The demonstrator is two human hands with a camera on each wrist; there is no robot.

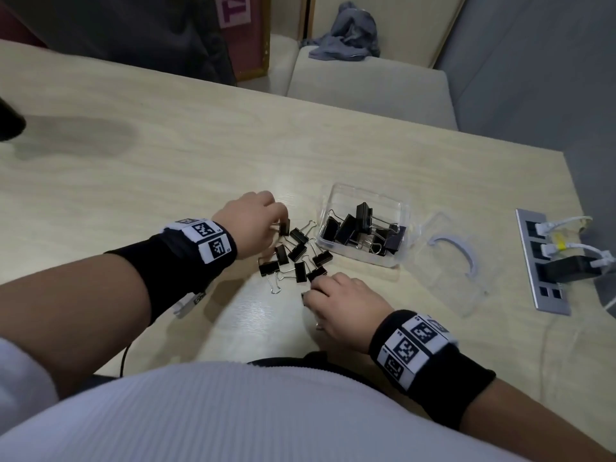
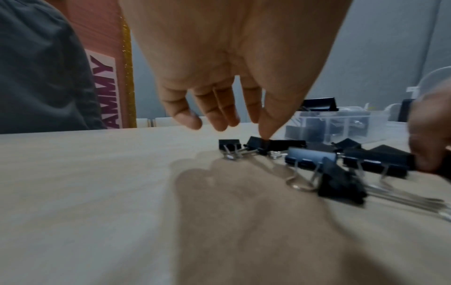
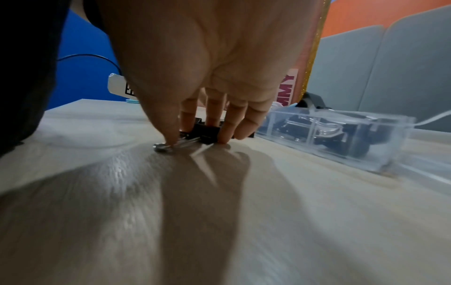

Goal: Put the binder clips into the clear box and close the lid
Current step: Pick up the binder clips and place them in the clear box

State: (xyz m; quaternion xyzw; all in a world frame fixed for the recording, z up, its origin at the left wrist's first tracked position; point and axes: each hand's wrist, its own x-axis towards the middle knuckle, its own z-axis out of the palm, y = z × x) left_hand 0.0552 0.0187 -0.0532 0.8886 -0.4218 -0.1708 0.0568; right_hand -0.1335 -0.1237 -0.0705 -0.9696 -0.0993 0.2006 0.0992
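Right hand (image 1: 346,306), nearest item: it is bearing down at the near edge of the pile, thumb on a wire handle and fingers curling round a black binder clip (image 3: 207,133) that is lying flat on the wooden table (image 1: 133,168). The grip looks like a pinch in the making; the clip is not yet lifted.

Loose binder clips (image 1: 296,255), next out: roughly nine are lying scattered between the two hands, black bodies and wire handles pointing every way, with no common axis.

Left hand (image 1: 250,221), at the pile's far-left edge: fingertips are coming down on a clip (image 1: 284,226) there. From the wrist view the thumb is touching its black back; whether the fingers are actually gripping it cannot be told.

Clear box (image 1: 393,258), beyond and to the right of the pile: it is standing open, already holding several clips. It is lying just beside the right-most loose clips, so the right hand is judged the nearer carrier, travelling forward and rightward.

Clear lid (image 1: 450,271), farther right: it is lying flat on the table beside the box, apart from it.

Power strip (image 1: 540,261), farthest right: white plugs are sitting in it.
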